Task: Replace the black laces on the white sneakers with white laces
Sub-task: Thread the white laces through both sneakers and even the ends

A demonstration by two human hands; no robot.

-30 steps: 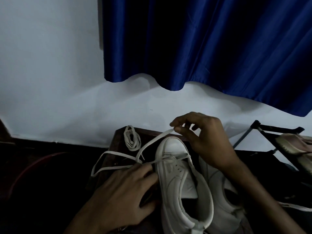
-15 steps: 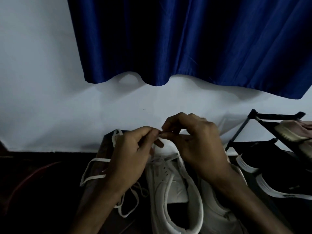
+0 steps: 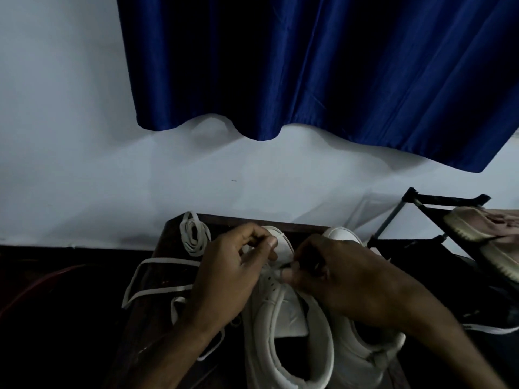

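- The left hand [image 3: 224, 276] and right hand [image 3: 345, 279] are meeting over the front eyelets of a white leather low-top sneaker [image 3: 280, 318].
- Both sets of fingers are curling tightly: the left fingers [image 3: 252, 234] beside the toe cap, the right fingers [image 3: 289, 273] pressing at the eyelet row. I cannot tell whether either is actually pinching the lace, as the dim light is hiding its end.
- The sneaker's long axis is running away from the fingers, toe toward the wall.
- The flat white lace [image 3: 157, 290] is trailing in loops left of the left fingers across the dark wooden tabletop [image 3: 168, 242], so the left hand is lying nearer the slack.
- A coiled spare white lace [image 3: 193, 234] is sitting just beyond the left fingers, and the second white sneaker [image 3: 362, 346] is lying under the right wrist.
- No brand or writing is showing legibly.
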